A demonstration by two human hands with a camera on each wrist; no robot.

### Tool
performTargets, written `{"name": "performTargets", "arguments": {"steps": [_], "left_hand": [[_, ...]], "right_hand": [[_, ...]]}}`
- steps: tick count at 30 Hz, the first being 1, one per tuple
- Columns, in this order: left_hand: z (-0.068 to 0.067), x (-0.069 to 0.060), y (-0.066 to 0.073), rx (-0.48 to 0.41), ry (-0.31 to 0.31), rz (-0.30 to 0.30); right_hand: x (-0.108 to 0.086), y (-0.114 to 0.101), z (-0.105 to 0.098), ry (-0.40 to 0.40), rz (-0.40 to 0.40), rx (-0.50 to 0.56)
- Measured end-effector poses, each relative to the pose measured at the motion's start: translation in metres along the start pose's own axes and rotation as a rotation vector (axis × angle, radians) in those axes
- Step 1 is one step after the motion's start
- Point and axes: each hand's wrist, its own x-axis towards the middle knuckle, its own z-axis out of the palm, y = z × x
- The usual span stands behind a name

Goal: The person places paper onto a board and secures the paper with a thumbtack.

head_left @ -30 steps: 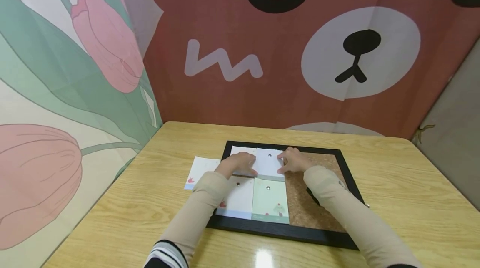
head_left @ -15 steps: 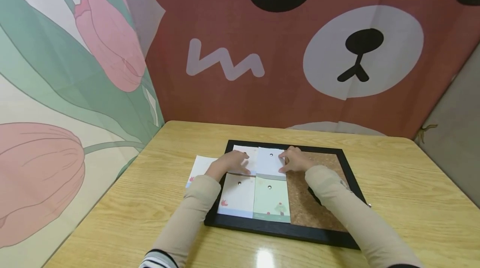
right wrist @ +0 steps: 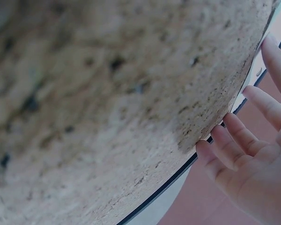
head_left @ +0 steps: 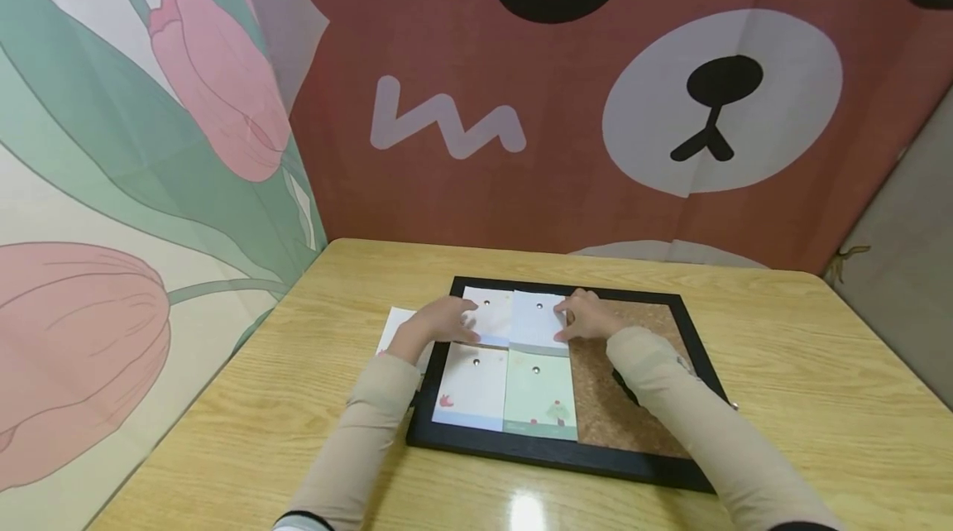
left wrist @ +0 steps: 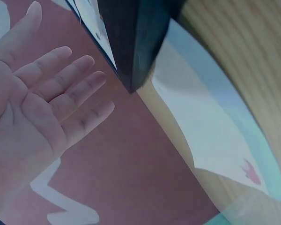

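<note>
A cork board [head_left: 633, 423] in a black frame lies on the table. Several paper sheets, each with a silver pin in it, cover its left half. My left hand [head_left: 439, 321] hovers over the frame's left side by the upper-left sheet [head_left: 487, 320]; in the left wrist view its fingers are spread and hold nothing. At the right edge of the pale upper-right sheet [head_left: 538, 328], my right hand [head_left: 590, 318] touches the paper with thumb and fingertips. Below are a white sheet [head_left: 472, 390] and a green sheet [head_left: 542, 403].
A loose white sheet [left wrist: 196, 103] with a pink print lies on the wooden table [head_left: 357, 283] left of the frame, partly hidden by my left hand and arm. A dark object [head_left: 622, 386] shows beside my right sleeve on the cork. A patterned curtain [head_left: 447, 200] stands behind.
My left hand has moved left, away from the upper-right sheet and across the upper-left one, whose pin now shows. The right hand has stayed in place.
</note>
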Motion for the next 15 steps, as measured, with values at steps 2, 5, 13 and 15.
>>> {"name": "performTargets", "arguments": {"steps": [2,5,13,15], "left_hand": [[-0.002,-0.003,-0.004,-0.018,0.016,-0.006],[-0.004,-0.007,-0.01,-0.031,0.035,-0.009],[-0.007,-0.014,-0.025,-0.037,0.075,0.001],[-0.007,-0.017,-0.029,-0.037,0.09,0.008]], "right_hand": [[0.0,0.0,-0.001,-0.002,0.004,-0.003],[-0.001,0.0,-0.001,-0.002,-0.002,-0.001],[-0.001,0.002,0.0,0.006,-0.016,-0.001],[-0.001,0.002,0.001,0.008,-0.017,-0.002]]}}
